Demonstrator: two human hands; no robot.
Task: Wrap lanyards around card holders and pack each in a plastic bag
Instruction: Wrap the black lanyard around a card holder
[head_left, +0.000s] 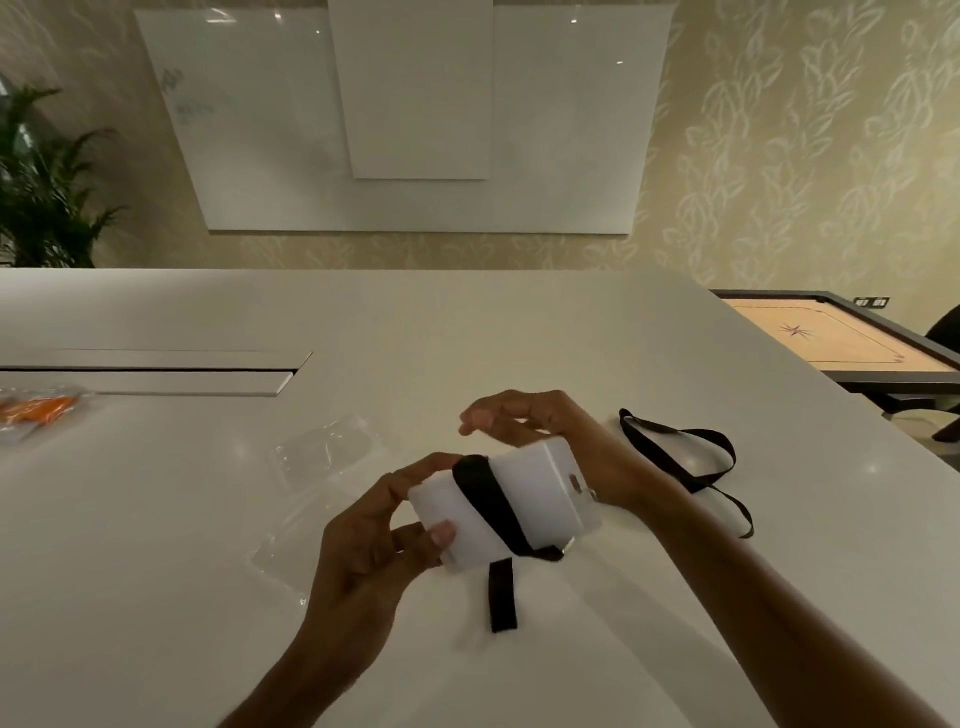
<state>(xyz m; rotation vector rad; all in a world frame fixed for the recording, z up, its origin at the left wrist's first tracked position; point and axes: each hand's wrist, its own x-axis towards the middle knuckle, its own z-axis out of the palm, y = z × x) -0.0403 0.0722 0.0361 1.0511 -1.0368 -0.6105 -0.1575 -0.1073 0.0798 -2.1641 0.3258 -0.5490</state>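
**Q:** Nearest the lens, what is shown, and which step is in hand?

**A:** Left hand (379, 525), thumb and fingers pinched on the left end of the white card holder (511, 506), held just above the white table (519, 338) near its front edge; right hand (540, 423) behind the holder's right end, fingers loosely curled, contact hidden, so whether it grips cannot be told; the wrapping step looks under way, with 1 turn of the black lanyard (493, 506) lying diagonally across the face.

**Q:** What does the next move call for?

**A:** Probably drawing in the slack; 1 short tail hangs below the holder, and a long loop lies on the table towards its right edge; tension must be kept, or the smooth holder may shed the band.

**Q:** And the packing?

**A:** Not yet begun; clear plastic bags (324, 457) lie just left of the hands; an orange item in a packet (39, 410) rests at the left edge.
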